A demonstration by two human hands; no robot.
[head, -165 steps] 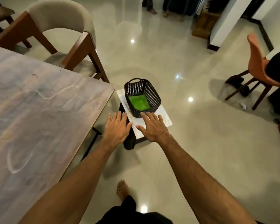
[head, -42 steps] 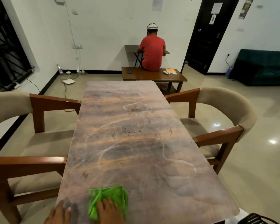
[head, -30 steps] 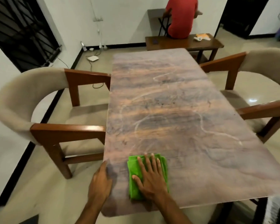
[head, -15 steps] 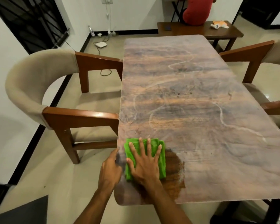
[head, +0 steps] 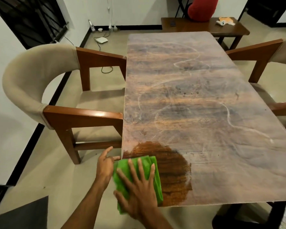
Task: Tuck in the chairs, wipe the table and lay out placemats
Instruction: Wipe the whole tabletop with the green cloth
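A long wooden table [head: 188, 100] fills the middle, dusty with pale chalky streaks. At its near left corner a folded green cloth [head: 155, 172] lies flat under my right hand [head: 137, 187], whose fingers are spread and pressing on it. A dark, wiped patch [head: 170, 166] shows just right of the cloth. My left hand [head: 105, 166] rests against the table's left edge beside the cloth, fingers apart. A beige armchair [head: 40, 90] with wooden arms stands at the table's left side, another chair [head: 262, 52] at the right.
A low wooden bench [head: 205, 27] stands beyond the table's far end, with a person in red sitting on it. Cables and a white box [head: 101, 40] lie on the floor by the far wall. A dark object [head: 238, 217] sits under the table's near right corner.
My right hand has dragged the green cloth toward the near left corner, and the dark wiped patch has grown. My left hand stays at the table edge.
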